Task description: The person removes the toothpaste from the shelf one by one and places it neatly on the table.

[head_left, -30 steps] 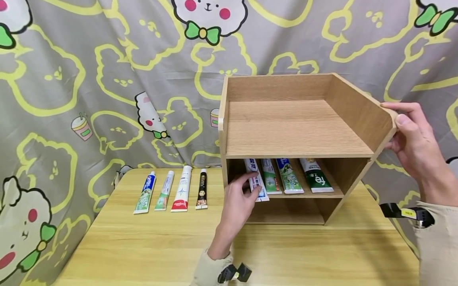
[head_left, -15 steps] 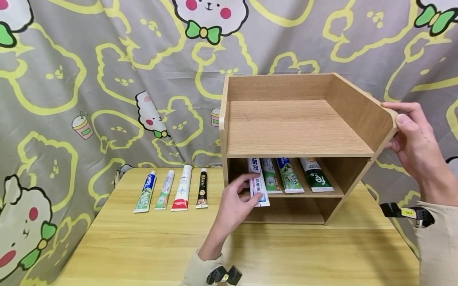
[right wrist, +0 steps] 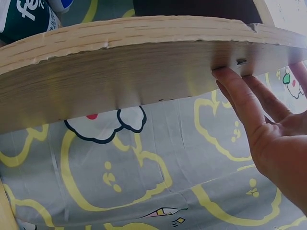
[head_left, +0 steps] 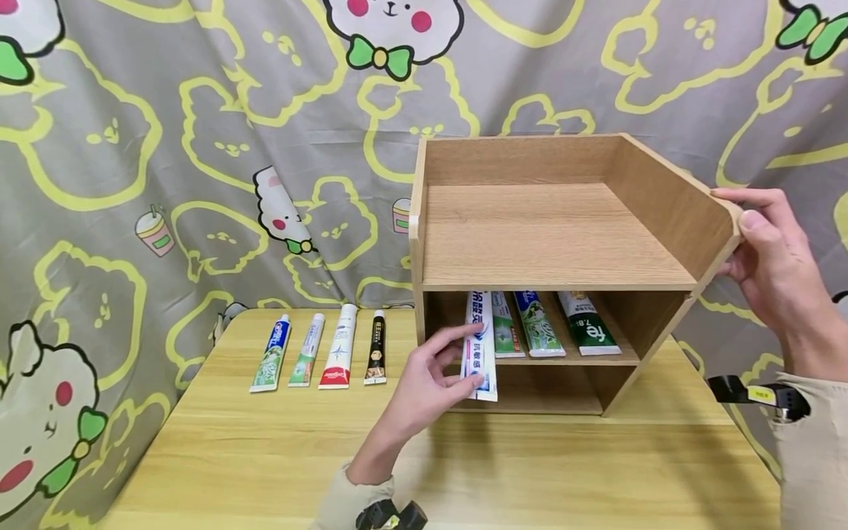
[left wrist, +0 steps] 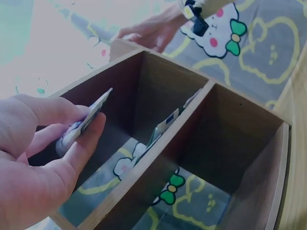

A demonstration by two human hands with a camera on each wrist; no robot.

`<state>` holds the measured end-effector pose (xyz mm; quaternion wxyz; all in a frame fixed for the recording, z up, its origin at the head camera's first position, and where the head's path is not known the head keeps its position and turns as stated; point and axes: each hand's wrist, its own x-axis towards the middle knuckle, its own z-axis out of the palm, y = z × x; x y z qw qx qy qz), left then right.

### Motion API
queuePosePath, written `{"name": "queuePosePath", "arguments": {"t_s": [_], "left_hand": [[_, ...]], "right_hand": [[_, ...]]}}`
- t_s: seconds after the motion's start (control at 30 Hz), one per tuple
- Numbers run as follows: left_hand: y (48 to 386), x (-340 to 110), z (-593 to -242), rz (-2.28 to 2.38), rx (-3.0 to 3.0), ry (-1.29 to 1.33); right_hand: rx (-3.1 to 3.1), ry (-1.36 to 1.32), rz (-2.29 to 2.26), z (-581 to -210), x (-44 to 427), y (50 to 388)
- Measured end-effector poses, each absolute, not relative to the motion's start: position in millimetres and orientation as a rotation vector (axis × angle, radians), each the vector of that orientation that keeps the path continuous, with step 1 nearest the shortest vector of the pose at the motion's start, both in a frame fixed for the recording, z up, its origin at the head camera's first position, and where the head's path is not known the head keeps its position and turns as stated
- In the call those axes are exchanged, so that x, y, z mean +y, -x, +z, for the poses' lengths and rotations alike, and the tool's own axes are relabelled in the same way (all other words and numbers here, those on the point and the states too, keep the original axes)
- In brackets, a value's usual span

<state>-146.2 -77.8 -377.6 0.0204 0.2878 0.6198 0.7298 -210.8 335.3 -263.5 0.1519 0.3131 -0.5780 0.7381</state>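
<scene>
A white and blue toothpaste tube (head_left: pixel 484 324) is pinched between the thumb and fingers of my left hand (head_left: pixel 414 386). Its crimped end juts out over the front of the middle tier of a wooden shelf (head_left: pixel 556 235). In the left wrist view the tube (left wrist: pixel 93 115) shows nearly edge-on. Further right on that tier lie a green and white tube (head_left: pixel 507 335), a blue and green tube (head_left: pixel 539 331) and a dark green tube (head_left: pixel 589 327). My right hand (head_left: pixel 775 265) grips the upper front edge of the shelf's right side panel, some fingers lying against the outer face.
On the table (head_left: pixel 278 449), left of the shelf, several toothpaste tubes lie in a row: a blue and green tube (head_left: pixel 271 355), a slim white-green tube (head_left: pixel 308 352), a white-red tube (head_left: pixel 338 350) and a black tube (head_left: pixel 376 350). A patterned curtain (head_left: pixel 218 132) hangs behind.
My left hand has drawn the white and blue tube toward me and slightly right, so more of it sticks out of the tier. The right hand keeps its grip on the panel.
</scene>
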Motion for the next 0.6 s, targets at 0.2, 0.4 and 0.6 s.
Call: {"name": "queuePosePath", "arguments": {"t_s": [0.2, 0.4, 0.6], "left_hand": [[145, -88, -381, 2.217, 1.960, -0.951], [142, -96, -384, 2.179, 1.971, -0.986], [135, -104, -386, 2.149, 1.998, -0.994]], "right_hand": [[-1.639, -0.920, 2.153, -266, 338, 212], [-1.623, -0.907, 2.171, -265, 338, 211], [-1.607, -0.889, 2.157, -265, 336, 213]]}}
